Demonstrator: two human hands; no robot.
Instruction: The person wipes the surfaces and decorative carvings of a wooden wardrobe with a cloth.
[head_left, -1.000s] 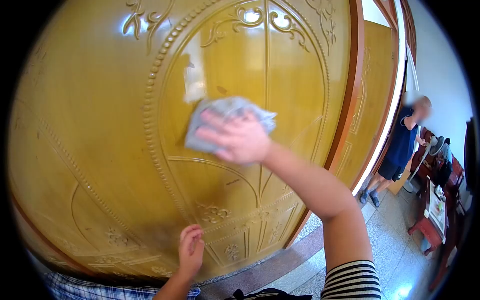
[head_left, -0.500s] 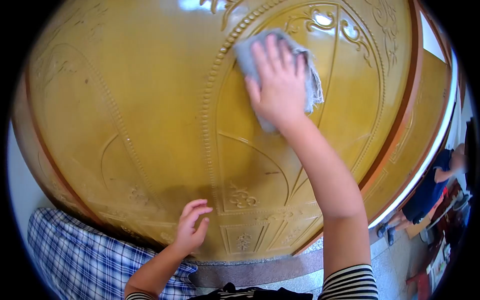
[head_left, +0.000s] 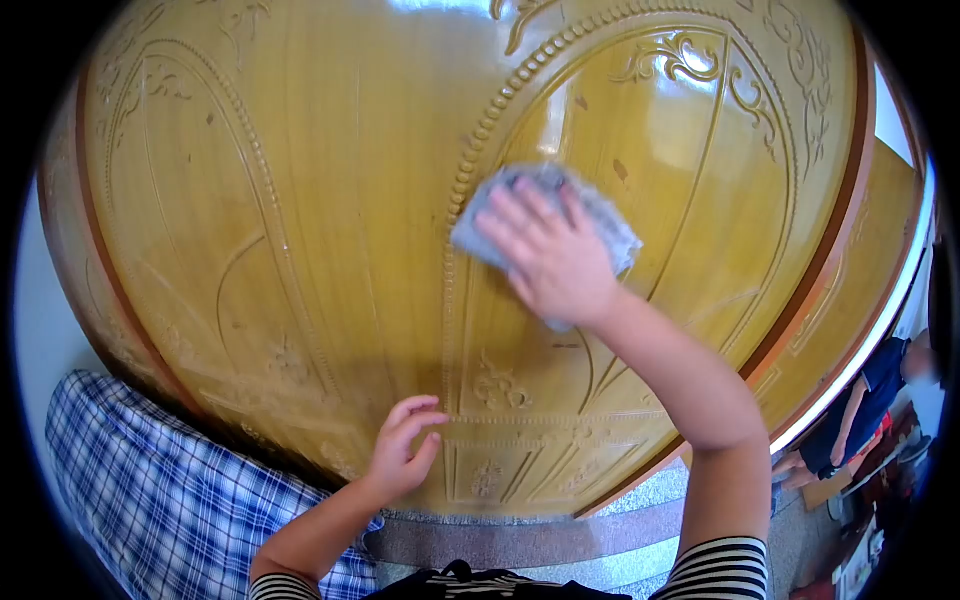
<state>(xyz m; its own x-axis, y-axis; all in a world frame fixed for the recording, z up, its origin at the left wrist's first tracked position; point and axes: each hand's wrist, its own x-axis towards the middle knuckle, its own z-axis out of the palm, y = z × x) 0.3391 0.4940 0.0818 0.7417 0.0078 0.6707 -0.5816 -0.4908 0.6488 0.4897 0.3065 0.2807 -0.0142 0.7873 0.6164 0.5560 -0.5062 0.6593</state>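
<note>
A grey rag [head_left: 615,225] with a frayed edge lies against the glossy yellow-brown carved wooden door [head_left: 340,200]. My right hand [head_left: 560,250] presses it to the panel, fingers spread over the cloth, inside the beaded oval moulding. The hand and rag are slightly blurred. Lower down, my left hand [head_left: 405,450] is held in front of the bottom of the door, fingers loosely curled and apart, with nothing in it. Whether its fingertips touch the wood I cannot tell.
A blue-and-white plaid cloth [head_left: 170,490] drapes over something at lower left. Stone flooring [head_left: 520,540] runs below the door. Past its reddish-brown right edge, a person in dark clothes [head_left: 865,400] stands near assorted items on the right.
My right hand has slid the rag down the panel, slightly left relative to the carving. The view has shifted a little. My left hand stays low by the door. The other person's arm has lowered.
</note>
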